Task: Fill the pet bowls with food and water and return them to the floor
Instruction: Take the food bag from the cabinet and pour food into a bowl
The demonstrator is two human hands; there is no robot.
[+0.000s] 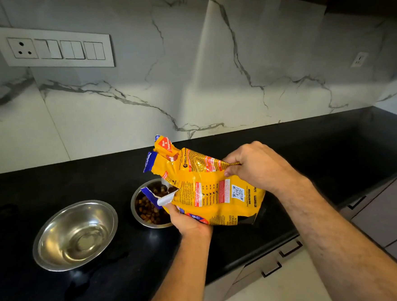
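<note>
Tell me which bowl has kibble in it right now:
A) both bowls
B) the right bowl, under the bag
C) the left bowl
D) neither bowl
B: brown kibble fills the right bowl beneath the torn mouth of the bag, which the left hand and right hand grip; the left bowl shows only bare, shiny metal inside.
</note>
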